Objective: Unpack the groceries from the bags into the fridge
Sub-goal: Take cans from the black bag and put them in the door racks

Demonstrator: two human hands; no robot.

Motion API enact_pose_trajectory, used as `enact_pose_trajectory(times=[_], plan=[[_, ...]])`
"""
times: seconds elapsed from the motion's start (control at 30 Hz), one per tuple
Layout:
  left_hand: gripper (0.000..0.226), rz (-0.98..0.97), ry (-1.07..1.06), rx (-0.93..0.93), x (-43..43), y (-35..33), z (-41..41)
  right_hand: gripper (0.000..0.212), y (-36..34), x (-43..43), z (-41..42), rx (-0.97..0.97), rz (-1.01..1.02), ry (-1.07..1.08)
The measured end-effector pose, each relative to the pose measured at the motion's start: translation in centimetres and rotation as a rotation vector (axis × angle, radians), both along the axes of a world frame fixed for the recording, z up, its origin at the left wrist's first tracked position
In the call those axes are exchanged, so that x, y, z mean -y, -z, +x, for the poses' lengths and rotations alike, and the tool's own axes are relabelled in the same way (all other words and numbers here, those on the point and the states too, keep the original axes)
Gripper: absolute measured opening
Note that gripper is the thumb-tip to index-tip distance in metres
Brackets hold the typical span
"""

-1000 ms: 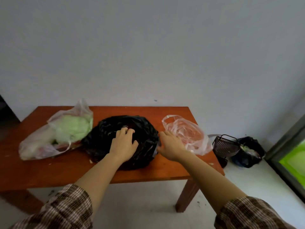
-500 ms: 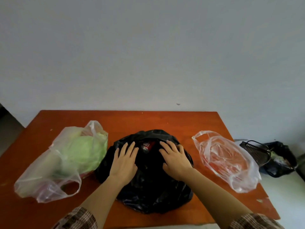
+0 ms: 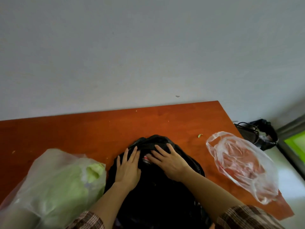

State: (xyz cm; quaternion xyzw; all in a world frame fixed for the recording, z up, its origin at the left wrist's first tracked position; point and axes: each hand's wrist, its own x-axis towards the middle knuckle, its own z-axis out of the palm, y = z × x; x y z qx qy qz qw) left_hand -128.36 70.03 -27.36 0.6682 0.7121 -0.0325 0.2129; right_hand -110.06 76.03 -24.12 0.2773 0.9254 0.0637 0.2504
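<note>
Progress: barely begun; all three bags sit full on the table [image 3: 99, 129], and no fridge is in view.
Black bag [image 3: 158, 187]: middle of the table, mouth at the far end, something red and white showing in the opening between the hands.
Left hand [image 3: 127, 167]: flat on the bag, fingers slightly spread, pinching nothing.
Right hand [image 3: 166, 160]: fingers spread at the opening, parting the plastic.
Cabbage bag [image 3: 54, 180]: touching the black bag's left side, unopened.
Clear bag [image 3: 242, 164]: apart on the right, reddish contents.
Left to do: open, lift out, carry everything to the fridge.
Change: hands have moved closer together at the mouth; the view has come nearer and tilted.
</note>
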Motion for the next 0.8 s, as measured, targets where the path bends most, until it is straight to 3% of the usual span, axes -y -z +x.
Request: enact_pose_trajectory(times=[0.33,0.5,0.67,0.8], plan=[[0.063,-0.108,-0.015,0.15,-1.7,3.3,-1.6,0.064,1.4,-2.0,-4.0,-0.101,0.047,0.05],[0.064,-0.088,0.025,0.131,-1.4,3.5,-1.9,0.059,1.9,-2.6,-5.1,-0.077,0.049,0.031],[0.063,-0.111,0.03,0.124,-1.3,3.6,-1.8,0.064,2.2,-2.0,-3.3,-0.171,0.08,0.0],[0.065,-0.123,0.022,0.103,-1.4,3.6,-1.4,0.078,0.9,-0.4,-1.8,-0.301,-0.057,0.185]])
